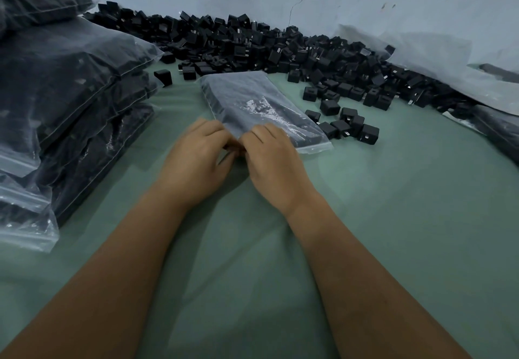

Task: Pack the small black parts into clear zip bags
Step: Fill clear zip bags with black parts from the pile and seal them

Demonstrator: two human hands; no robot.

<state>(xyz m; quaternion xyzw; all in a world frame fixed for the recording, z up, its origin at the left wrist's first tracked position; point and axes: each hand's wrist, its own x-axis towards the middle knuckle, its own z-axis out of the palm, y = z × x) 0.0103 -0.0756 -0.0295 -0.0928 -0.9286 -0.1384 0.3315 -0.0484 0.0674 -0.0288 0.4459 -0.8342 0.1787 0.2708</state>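
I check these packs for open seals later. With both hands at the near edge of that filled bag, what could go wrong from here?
The left hand and right hand pinch only one corner of the filled bag; the rest of its zip edge may stay unsealed, letting parts spill. Loose black parts lie right beside it and could be knocked or trapped underneath.

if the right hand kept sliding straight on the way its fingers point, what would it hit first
The right hand already pinches the filled zip bag at its near edge, so it would ride up over that bag first; the pile of black parts lies beyond.
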